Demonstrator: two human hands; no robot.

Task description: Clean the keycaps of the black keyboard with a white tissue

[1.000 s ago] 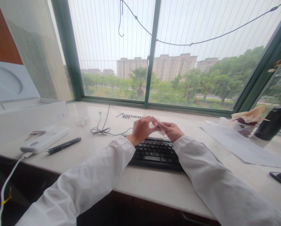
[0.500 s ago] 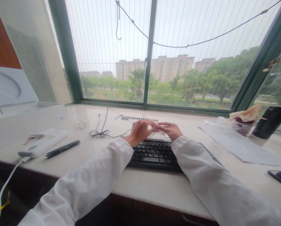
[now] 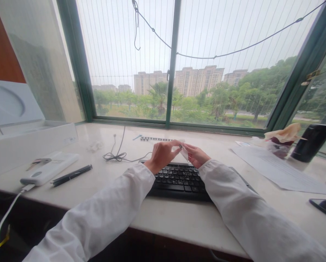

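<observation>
Both of my hands meet above the back edge of a black keyboard (image 3: 176,188). My left hand (image 3: 163,154) is closed, pinching a small dark keycap (image 3: 180,146) between thumb and fingertips. My right hand (image 3: 197,155) is closed on a thin white tissue (image 3: 184,153), its fingertips touching the keycap. Just behind my hands, small dark keycaps (image 3: 154,138) stand in rows on the tabletop, partly hidden by my fingers. A small blue stick-like tool (image 3: 137,137) lies at their left end.
On the left are a coiled cable (image 3: 116,156), crumpled white tissues (image 3: 94,146), a pen (image 3: 71,175), a white power bank (image 3: 50,168) with keys on it, and a white box (image 3: 56,134). To the right lie paper sheets (image 3: 277,169), a black cup (image 3: 312,142) and a phone (image 3: 325,208).
My hands have turned slightly, and the dark keycap now shows between the fingertips. More of the white tissue is visible, hanging below my right fingers.
</observation>
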